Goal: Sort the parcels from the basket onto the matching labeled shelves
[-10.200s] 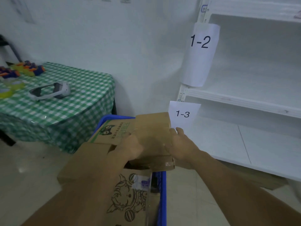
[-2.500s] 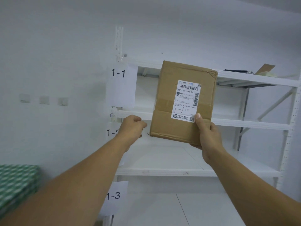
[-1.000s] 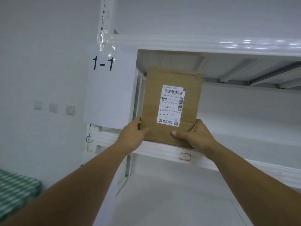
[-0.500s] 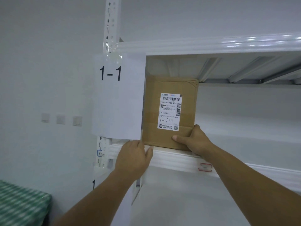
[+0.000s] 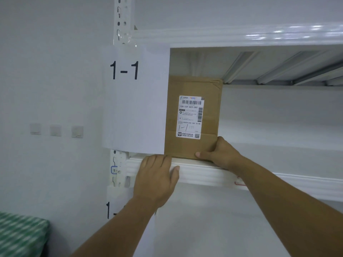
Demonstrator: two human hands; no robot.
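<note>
Dim, even light is filling the view, and a cool grey-blue cast is lying over the wall (image 5: 55, 71) and the shelf (image 5: 204, 173). Streaks of glare are shining on the top beam (image 5: 278, 33) at the right, so light seems to be coming from the camera's side, while the underside behind that beam is sitting in shade. No hard shadows are showing; only a faint dark edge is forming under the right hand (image 5: 220, 154) on the box (image 5: 193, 86). Its label (image 5: 190, 117) is reading sharp in the large code, with the small print smearing. The green cloth (image 5: 20, 236) at lower left is blurring. The wide lens is bending the beams towards the right edge.
</note>
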